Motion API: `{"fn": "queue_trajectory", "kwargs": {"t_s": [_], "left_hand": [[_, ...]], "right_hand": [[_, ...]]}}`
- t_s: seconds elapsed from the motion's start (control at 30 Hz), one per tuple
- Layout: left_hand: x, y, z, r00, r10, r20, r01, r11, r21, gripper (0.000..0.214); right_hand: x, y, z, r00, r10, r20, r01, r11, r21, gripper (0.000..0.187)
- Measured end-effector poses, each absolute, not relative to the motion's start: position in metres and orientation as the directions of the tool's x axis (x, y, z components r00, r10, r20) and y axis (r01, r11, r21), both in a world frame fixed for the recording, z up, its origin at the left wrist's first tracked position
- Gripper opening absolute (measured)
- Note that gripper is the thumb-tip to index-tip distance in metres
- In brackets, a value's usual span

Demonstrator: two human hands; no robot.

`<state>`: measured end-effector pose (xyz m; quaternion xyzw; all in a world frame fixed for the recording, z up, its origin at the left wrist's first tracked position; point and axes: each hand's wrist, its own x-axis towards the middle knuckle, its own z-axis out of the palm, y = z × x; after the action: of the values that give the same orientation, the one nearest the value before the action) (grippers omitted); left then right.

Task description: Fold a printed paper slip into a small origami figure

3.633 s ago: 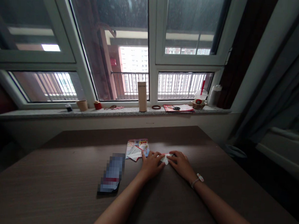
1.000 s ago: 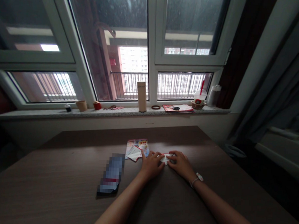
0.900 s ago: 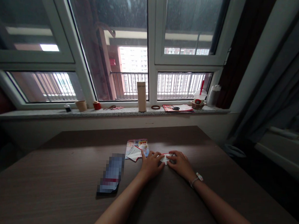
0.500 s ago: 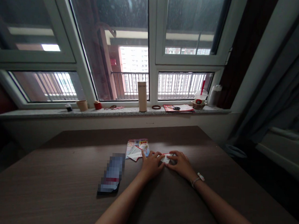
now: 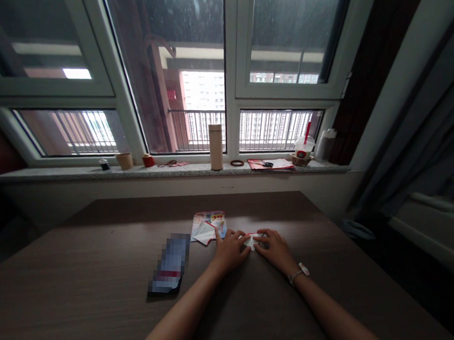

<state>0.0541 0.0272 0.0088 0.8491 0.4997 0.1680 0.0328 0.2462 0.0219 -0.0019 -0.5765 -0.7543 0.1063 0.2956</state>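
A small folded paper, white with a red edge, lies on the table between my hands. My left hand holds its left side, with the thumb and fingertips on the paper. From the right, the fingers of my right hand press on its other side. Fingers cover both ends of the paper. Just left of my left hand, another white folded paper piece with a red edge rests on a colourful printed flyer.
A phone with a blurred screen lies left of my left forearm. On the windowsill beyond the brown table stand a beige flask, a paper cup, scissors on papers and a plastic drink cup.
My right thumb has shifted slightly, baring a little more of the paper's lower edge. My left hand and the other things stay in place.
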Motion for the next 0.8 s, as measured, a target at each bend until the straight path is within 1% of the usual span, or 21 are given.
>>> {"fn": "queue_trajectory", "kwargs": {"t_s": [0.13,0.33,0.53,0.67,0.8], "left_hand": [[0.054,0.029,0.007,0.434,0.863,0.26,0.837,-0.493,0.238,0.035],[0.054,0.029,0.011,0.429,0.876,0.222,0.834,-0.478,0.276,0.035],[0.054,0.031,0.011,0.433,0.875,0.218,0.833,-0.48,0.275,0.036],[0.054,0.032,0.009,0.434,0.872,0.225,0.836,-0.483,0.259,0.035],[0.054,0.032,0.01,0.427,0.878,0.216,0.844,-0.473,0.252,0.036]], "right_hand": [[0.247,0.022,-0.003,-0.161,0.934,0.318,0.8,0.312,-0.512,0.029],[0.25,0.025,-0.008,-0.166,0.924,0.343,0.766,0.34,-0.546,0.032],[0.255,0.032,-0.013,-0.114,0.916,0.386,0.673,0.357,-0.648,0.021],[0.255,0.03,-0.012,-0.095,0.911,0.402,0.656,0.36,-0.663,0.016],[0.254,0.025,-0.008,-0.118,0.916,0.384,0.66,0.361,-0.658,0.014]]}}
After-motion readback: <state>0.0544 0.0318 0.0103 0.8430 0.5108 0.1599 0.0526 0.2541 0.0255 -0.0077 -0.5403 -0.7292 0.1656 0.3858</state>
